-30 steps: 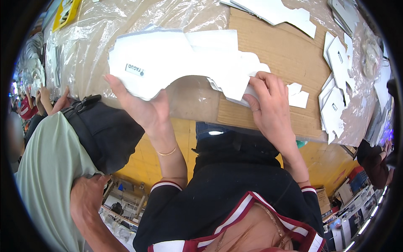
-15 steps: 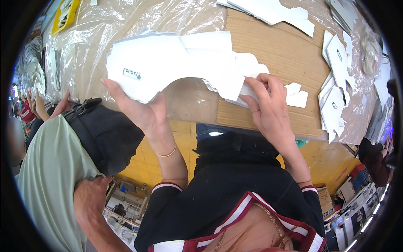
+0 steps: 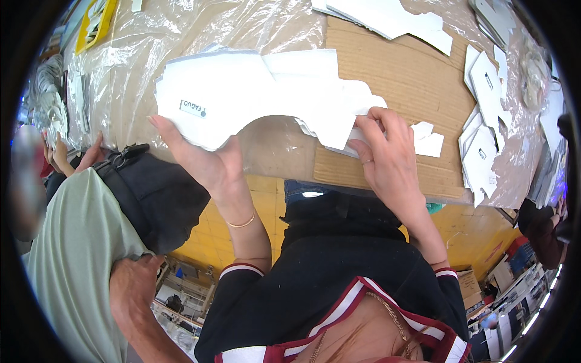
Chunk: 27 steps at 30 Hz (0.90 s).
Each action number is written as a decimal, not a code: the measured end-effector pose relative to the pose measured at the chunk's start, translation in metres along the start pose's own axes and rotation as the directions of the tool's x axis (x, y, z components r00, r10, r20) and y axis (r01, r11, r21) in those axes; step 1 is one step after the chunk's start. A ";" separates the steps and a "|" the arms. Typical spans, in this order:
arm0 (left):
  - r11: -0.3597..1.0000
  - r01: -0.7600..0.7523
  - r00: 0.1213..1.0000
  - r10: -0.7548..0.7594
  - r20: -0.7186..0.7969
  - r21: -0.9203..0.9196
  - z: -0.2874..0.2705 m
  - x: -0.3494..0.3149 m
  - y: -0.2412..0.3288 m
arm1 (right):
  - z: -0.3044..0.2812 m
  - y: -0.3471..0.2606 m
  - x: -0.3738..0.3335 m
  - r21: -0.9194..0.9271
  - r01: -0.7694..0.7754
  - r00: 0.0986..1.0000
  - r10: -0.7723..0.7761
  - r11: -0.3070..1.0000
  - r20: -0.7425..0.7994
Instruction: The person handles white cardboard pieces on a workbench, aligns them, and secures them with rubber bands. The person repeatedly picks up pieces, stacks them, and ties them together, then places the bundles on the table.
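A stack of flat white cut pieces [image 3: 242, 91], curved in outline with a small printed label, is held above the table. My left hand [image 3: 212, 163] grips its left end from below, the thumb along the near left edge and the other fingers hidden beneath. At the stack's narrow right end, my right hand [image 3: 390, 151] has thumb and bent fingers pinched on the edges of the pieces. Just right of that hand, a small white piece [image 3: 428, 140] lies on a brown cardboard sheet [image 3: 393, 72].
Clear plastic film [image 3: 278, 151] covers the table. More white cut pieces lie at the far edge [image 3: 393, 21] and in piles on the right [image 3: 481, 151]. A yellow tray [image 3: 91, 42] stands far left. Close on my left is a person in a green shirt [image 3: 72, 242] with a black bag [image 3: 154, 196].
Both hands keep their grip on the white stack with barely any movement. The whole scene sits slightly lower in the picture.
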<state>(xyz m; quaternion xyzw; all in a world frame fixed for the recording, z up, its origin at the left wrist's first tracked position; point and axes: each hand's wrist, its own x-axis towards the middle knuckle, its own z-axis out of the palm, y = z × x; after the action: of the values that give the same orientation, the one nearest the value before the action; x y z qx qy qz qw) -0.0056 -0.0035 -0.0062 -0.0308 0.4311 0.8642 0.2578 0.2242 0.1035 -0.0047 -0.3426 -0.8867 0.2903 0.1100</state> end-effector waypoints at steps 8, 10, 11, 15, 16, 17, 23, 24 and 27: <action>0.999 -0.013 1.000 0.014 -0.023 0.050 0.002 -0.002 -0.001 | 0.018 0.006 -0.016 -0.077 0.102 0.970 -0.116 0.992 -0.214; 1.000 -0.010 1.000 0.010 -0.023 0.023 0.002 -0.002 0.000 | 0.020 0.007 -0.022 -0.234 0.086 0.983 -0.121 0.968 -0.140; 1.000 -0.012 0.999 0.013 -0.035 0.025 0.002 -0.002 0.000 | 0.021 0.007 -0.024 -0.309 0.091 0.984 -0.133 0.947 -0.117; 1.000 -0.013 1.000 0.013 -0.012 0.009 0.003 0.000 0.002 | 0.023 0.008 -0.027 -0.340 0.057 0.984 -0.111 0.939 -0.141; 1.000 -0.016 1.000 0.016 -0.010 0.007 0.004 0.000 0.002 | 0.023 0.010 -0.026 -0.280 0.044 0.979 -0.097 0.959 -0.180; 1.000 -0.017 1.000 0.017 -0.010 0.006 0.004 0.001 0.002 | 0.023 0.011 -0.025 -0.223 0.043 0.975 -0.090 0.974 -0.205; 1.000 0.017 1.000 -0.017 0.004 -0.001 0.009 0.003 0.002 | -0.001 0.027 -0.011 -0.039 -0.146 0.937 0.126 0.989 -0.324; 1.000 0.021 0.999 -0.021 0.025 -0.012 0.010 0.003 0.002 | -0.004 0.026 -0.009 -0.044 -0.140 0.950 0.122 0.989 -0.286; 0.999 0.025 0.999 -0.024 0.022 -0.022 0.011 0.004 0.002 | -0.006 0.018 -0.003 -0.060 -0.149 0.973 0.135 0.987 -0.189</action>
<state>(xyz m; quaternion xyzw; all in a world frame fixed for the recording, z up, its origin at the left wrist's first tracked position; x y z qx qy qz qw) -0.0083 0.0053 0.0012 -0.0294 0.4182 0.8660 0.2727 0.2384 0.1149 -0.0099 -0.4344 -0.8560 0.2315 0.1580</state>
